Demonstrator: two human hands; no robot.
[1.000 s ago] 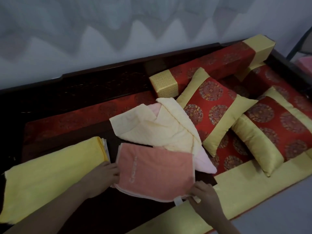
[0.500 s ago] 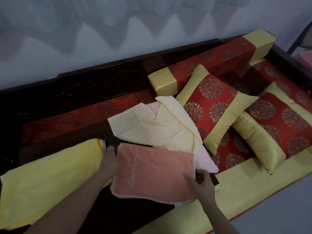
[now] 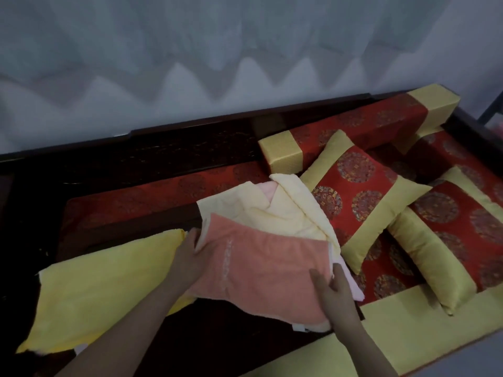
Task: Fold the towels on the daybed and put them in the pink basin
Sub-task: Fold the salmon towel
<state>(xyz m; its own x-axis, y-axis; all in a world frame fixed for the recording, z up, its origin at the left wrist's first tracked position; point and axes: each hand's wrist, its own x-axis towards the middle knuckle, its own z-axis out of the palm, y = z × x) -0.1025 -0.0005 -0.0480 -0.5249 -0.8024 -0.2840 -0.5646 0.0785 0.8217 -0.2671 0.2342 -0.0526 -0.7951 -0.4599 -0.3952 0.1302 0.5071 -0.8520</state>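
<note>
Fingers point(image 3: 339, 273) on both my hands are curled round the ends of the peach towel point(image 3: 258, 270). My left hand point(image 3: 186, 257) pinches the left end, with the thumb on top. My right hand point(image 3: 336, 292) grips the right end near the front corner. I think I hold both ends so the folds do not fall open when I lift it. The towel is tipped a bit and looks partly raised off the daybed point(image 3: 223, 346). It is right in front of me, in the middle of the daybed, and its far edge covers part of the cream towel point(image 3: 261, 213).

The peach towel is folded into a fat, soft rectangle. A line of pale stitching point(image 3: 227, 265) runs across it. A small white tag point(image 3: 299, 328) pokes out under the near corner. It looks thick and floppy, so I guess it would sag if I let go of one end.

A yellow towel point(image 3: 103, 289) lies flat on my left. A pale pink towel point(image 3: 353, 287) peeks out by my right hand. I cannot see the pink basin.
</note>
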